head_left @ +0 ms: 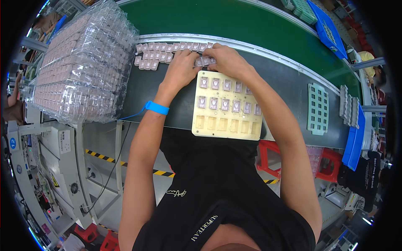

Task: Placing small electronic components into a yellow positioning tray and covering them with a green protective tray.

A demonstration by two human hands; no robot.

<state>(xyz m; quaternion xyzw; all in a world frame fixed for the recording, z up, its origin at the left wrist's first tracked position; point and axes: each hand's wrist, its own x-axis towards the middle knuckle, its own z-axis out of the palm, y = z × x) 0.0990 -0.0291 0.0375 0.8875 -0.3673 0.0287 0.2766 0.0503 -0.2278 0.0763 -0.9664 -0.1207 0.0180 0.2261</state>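
Note:
My left hand (183,69) and my right hand (228,62) meet at the far side of a cream tray. Between their closed fingers sits a short row of small pale-pink square parts (205,61), gripped from both ends. The cream tray (197,129) has rectangular pockets in rows. Pink parts fill its far and middle rows, partly hidden by my right forearm; the near row of pockets holds none. More loose pink parts (157,55) stand in lines on the dark work surface, beyond and left of my left hand. A blue wrist strap (157,108) circles my left wrist.
A tall stack of pink parts in clear plastic wrap (83,62) rises at the left. Beyond a metal rail runs a green conveyor belt (188,21). To the right lie a mint-green slotted frame (318,108), grey strips (348,106) and a blue bin (354,140).

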